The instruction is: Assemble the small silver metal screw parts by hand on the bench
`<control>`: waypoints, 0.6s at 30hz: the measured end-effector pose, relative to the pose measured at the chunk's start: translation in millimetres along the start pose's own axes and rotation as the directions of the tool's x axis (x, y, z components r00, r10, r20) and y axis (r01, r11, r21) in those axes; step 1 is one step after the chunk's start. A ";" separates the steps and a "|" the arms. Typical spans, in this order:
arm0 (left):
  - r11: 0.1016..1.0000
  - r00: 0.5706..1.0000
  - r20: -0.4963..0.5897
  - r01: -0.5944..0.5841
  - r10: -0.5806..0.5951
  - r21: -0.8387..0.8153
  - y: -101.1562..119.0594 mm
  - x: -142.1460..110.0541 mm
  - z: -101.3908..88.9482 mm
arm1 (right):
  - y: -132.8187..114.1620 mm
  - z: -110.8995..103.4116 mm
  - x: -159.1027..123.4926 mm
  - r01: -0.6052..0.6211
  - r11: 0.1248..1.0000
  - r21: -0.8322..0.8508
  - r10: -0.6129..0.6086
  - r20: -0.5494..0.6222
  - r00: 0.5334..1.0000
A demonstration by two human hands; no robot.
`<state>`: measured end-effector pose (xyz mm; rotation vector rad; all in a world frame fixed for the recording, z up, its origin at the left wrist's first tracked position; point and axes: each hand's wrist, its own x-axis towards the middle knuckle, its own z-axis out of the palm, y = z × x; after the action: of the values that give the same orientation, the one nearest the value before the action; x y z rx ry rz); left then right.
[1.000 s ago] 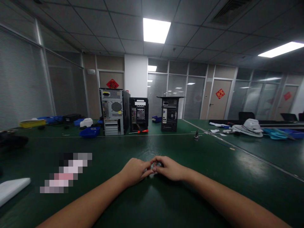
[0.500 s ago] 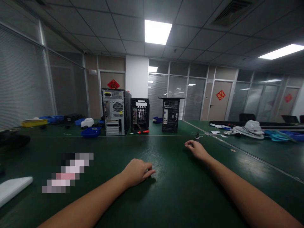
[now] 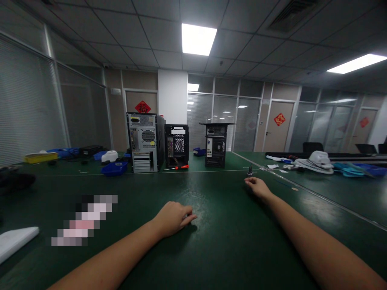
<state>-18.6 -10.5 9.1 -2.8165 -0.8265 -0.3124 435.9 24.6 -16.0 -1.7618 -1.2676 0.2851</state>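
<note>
My left hand [image 3: 174, 218] rests low over the green tabletop [image 3: 211, 257], its fingers curled together. A small pale bit shows between thumb and forefinger, too small to name. Farther off to the right, my right hand [image 3: 259, 187] has its fingertips pinched together; what they hold, if anything, is hidden. Just beyond those fingertips a small dark upright part with a wider base [image 3: 250, 171] stands on the table.
Across the table stand a tall grey computer case [image 3: 144, 141], a smaller black case [image 3: 177, 146] and another black case [image 3: 215, 146]. A red-handled screwdriver [image 3: 182, 167] lies before them. Blue trays [image 3: 114, 168], a white cap [image 3: 319, 163] and a white slab [image 3: 18, 241] lie around.
My right hand has shifted right, close to the small dark part, fingers still together. My left hand stays in place. The whole view has drifted slightly.
</note>
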 end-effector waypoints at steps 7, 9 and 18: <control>1.000 1.000 -0.005 0.005 -0.005 0.002 -1.0 0.3 1.3 | 4.9 -35.8 4.5 0.089 0.989 -0.119 -0.103 -0.115 0.988; 1.000 1.000 -0.008 0.006 -0.006 0.004 -1.5 0.6 1.9 | 7.5 -45.0 2.9 0.091 0.980 -0.177 -0.109 -0.090 0.990; 1.000 1.000 0.001 0.014 -0.014 0.004 -1.6 0.5 2.4 | 24.0 -65.5 2.0 0.095 0.991 -0.098 -0.102 -0.069 0.992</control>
<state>-18.7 -8.4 7.1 -2.8088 -0.8464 -0.3114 493.6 -10.0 2.2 -1.7658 -1.3285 0.1040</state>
